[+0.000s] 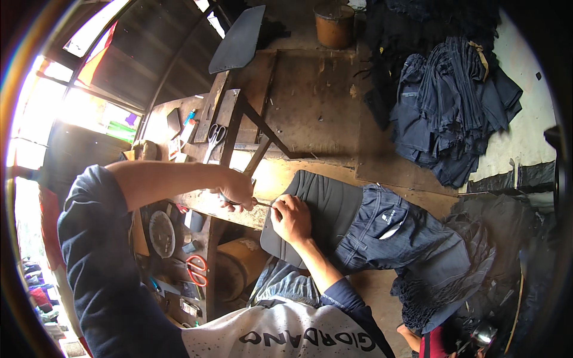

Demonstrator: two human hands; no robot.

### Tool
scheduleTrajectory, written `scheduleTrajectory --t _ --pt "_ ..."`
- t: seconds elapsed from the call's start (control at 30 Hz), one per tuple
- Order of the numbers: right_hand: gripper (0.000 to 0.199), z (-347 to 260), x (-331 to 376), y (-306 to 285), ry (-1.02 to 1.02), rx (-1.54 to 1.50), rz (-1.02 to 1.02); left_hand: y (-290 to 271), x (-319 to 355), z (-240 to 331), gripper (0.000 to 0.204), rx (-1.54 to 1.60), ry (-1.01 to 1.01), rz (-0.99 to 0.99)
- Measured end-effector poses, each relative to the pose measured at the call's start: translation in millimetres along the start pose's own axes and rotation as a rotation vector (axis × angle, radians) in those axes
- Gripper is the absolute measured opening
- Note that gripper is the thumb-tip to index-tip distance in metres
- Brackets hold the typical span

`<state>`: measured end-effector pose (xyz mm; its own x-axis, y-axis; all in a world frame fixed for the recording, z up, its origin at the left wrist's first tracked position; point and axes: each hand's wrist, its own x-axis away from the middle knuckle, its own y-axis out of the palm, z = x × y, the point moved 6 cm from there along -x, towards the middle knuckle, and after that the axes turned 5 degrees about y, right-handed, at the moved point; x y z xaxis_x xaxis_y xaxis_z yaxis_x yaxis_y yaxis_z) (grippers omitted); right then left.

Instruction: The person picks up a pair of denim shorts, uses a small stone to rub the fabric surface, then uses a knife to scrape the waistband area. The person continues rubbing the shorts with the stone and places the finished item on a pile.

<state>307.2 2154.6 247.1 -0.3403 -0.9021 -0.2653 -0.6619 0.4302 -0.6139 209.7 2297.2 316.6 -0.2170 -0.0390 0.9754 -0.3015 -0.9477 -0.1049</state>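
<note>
My left hand (236,190) comes across from the left, its fingers closed around a tool whose thin dark metal shaft (261,204) points right; its kind is unclear. Beside it, my right hand (291,219) is closed in a pinch at the shaft's tip, over the edge of a dark grey board (273,240). What the pinch holds is hidden by the fingers. Dark cloth lies in ribbed folds (325,206) over the board. Dark blue jeans (388,230) with a small white patch continue from it to the right.
Grey-handled scissors (216,136) lie on the wooden bench at the left; red-handled scissors (197,269) are lower down near a round dish (162,233). Another dark board (237,40) stands beyond. Jeans are piled (447,101) far right. A rusty bucket (334,27) sits at the back.
</note>
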Motion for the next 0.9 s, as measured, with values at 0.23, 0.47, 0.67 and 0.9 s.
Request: scheduleTrajectory --t 0.23,0.47,0.67,0.9 --pt "0.010 0 3 0 -0.017 0.001 0.053 51 23 73 0.012 -1.168 0.133 0.049" --pt "0.009 0 3 -2 0.003 0.009 0.002 15 27 31 0.064 -0.802 0.348 0.158" --pt "0.009 0 2 -2 0.004 0.012 0.004 5 -2 9 0.018 0.021 -0.061 -0.001" --pt "0.008 3 1 1 0.043 -0.017 0.014 58 34 72 0.020 -1.139 0.222 0.158"
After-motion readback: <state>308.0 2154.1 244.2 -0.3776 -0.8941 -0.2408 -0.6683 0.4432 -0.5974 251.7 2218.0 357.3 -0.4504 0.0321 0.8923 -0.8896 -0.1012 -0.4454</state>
